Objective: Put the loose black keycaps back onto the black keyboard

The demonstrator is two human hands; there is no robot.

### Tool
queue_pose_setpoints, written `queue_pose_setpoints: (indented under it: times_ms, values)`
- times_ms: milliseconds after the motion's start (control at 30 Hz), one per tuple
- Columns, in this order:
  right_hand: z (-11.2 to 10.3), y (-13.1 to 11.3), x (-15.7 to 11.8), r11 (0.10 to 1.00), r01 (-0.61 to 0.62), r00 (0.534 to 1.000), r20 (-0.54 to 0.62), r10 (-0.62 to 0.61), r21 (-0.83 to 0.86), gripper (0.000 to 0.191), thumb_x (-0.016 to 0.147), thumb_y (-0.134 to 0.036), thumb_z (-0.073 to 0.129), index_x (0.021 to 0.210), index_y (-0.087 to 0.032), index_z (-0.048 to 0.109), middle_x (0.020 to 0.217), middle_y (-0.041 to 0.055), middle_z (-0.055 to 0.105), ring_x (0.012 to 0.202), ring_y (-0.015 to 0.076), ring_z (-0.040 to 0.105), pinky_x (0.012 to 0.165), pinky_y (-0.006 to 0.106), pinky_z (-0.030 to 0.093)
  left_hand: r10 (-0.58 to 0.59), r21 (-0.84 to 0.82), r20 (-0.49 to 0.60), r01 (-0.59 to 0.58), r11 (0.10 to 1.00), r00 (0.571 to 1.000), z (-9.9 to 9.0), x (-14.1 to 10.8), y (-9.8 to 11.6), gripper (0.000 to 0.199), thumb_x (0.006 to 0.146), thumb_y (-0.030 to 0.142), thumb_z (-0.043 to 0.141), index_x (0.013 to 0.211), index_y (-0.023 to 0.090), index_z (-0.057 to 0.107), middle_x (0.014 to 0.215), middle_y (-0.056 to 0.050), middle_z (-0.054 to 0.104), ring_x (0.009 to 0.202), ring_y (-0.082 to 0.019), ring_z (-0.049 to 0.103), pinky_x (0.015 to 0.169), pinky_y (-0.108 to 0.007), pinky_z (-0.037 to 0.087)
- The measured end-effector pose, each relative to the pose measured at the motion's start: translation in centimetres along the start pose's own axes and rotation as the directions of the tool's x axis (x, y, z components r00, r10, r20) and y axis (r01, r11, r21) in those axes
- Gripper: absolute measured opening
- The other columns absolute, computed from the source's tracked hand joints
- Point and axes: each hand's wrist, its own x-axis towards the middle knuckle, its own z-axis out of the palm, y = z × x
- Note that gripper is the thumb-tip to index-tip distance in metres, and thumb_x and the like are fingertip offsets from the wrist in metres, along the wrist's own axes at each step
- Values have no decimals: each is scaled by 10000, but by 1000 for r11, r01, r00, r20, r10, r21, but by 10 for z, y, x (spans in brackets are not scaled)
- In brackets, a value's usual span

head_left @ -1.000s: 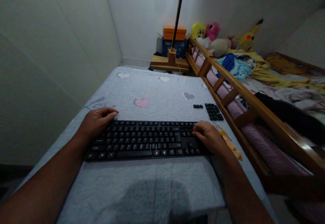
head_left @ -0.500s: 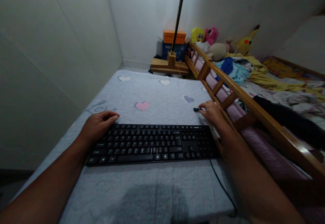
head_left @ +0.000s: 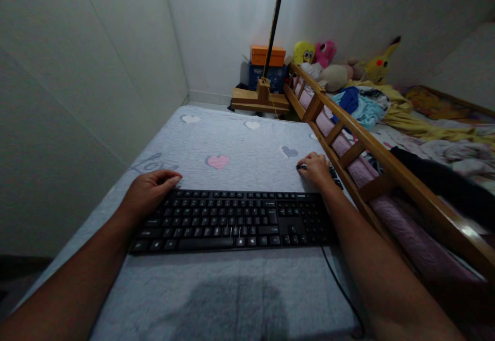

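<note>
A black keyboard (head_left: 228,222) lies across the cloth-covered table, its cable (head_left: 342,284) running off the near right side. My left hand (head_left: 149,191) is curled over its far left corner, thumb and fingers drawn together at the edge. Beyond the keyboard's right end, my right hand (head_left: 315,169) is lowered to the cloth with fingertips closed around a small black piece that looks like a keycap (head_left: 300,167); the fingers partly cover it. More small black pieces, apparently keycaps (head_left: 335,177), lie just right of that hand. The number pad is dim, so its keys are hard to make out.
A wooden bed rail (head_left: 359,142) runs close along the table's right side. Behind it are rumpled bedding and plush toys (head_left: 303,52). At the far end stand a wooden stand (head_left: 261,98) with a dark pole and an orange box (head_left: 267,55). A wall rises on the left.
My right hand has come slightly nearer the table, its fingers now over the black piece. More black pieces show beside it. The left hand stays put.
</note>
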Motion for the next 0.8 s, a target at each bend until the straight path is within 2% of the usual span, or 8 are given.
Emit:
queue_pose_setpoints:
  times_ms: [133,233,300,367,467,600,800]
  values:
    - [-7,-5,2,1000,-3,1000,12,3,9,110,774,-200,728,867,-236,775,1055,122,614,1040,324,479,852,440,393,6,0,5,-6,1000,1000,-1,0,0,491,661,580,619,909,172,737,905,-63,762,895,-284,679,860,-364,479]
    - [-25,-17,-5,996,-2,1000,-23,4,89,119,774,-187,718,883,-218,755,1045,110,639,1050,307,514,877,432,407,-2,1,3,2,1000,1000,-1,-1,2,485,653,575,624,903,175,738,904,-60,761,885,-280,677,870,-370,480]
    - [-42,-30,-19,965,64,998,-23,-60,252,106,780,-171,693,870,-208,734,988,81,672,981,259,572,880,398,429,-10,-4,6,10,1000,1000,-1,-1,4,473,642,568,629,888,179,739,897,-55,762,875,-280,677,872,-374,482]
    - [-59,-45,-39,895,118,990,25,-142,430,111,796,-197,675,895,-214,720,923,39,694,885,209,617,841,350,459,-12,-12,12,12,1000,1000,-1,-2,4,465,640,564,628,882,182,738,888,-52,761,870,-279,676,868,-374,483]
    - [-73,-64,-74,835,146,971,84,-223,530,126,798,-169,663,907,-221,701,907,25,707,871,192,639,820,323,469,-8,-11,9,8,1000,1000,-1,-2,5,457,648,560,625,884,184,737,878,-46,760,861,-272,676,864,-369,485]
    - [-66,-74,-98,852,118,971,119,-206,510,136,782,-103,663,852,-218,680,894,37,699,884,203,630,828,346,475,7,-2,-11,-7,1000,1000,-1,-3,4,443,647,553,628,871,188,739,865,-34,758,840,-259,679,855,-354,490]
    - [-49,-75,-99,860,143,962,135,-237,490,176,785,-61,672,871,-213,686,918,48,677,938,214,603,877,368,464,7,7,-12,-7,1000,1000,-1,-3,4,456,641,569,619,868,192,738,857,-36,759,848,-264,678,828,-347,490]
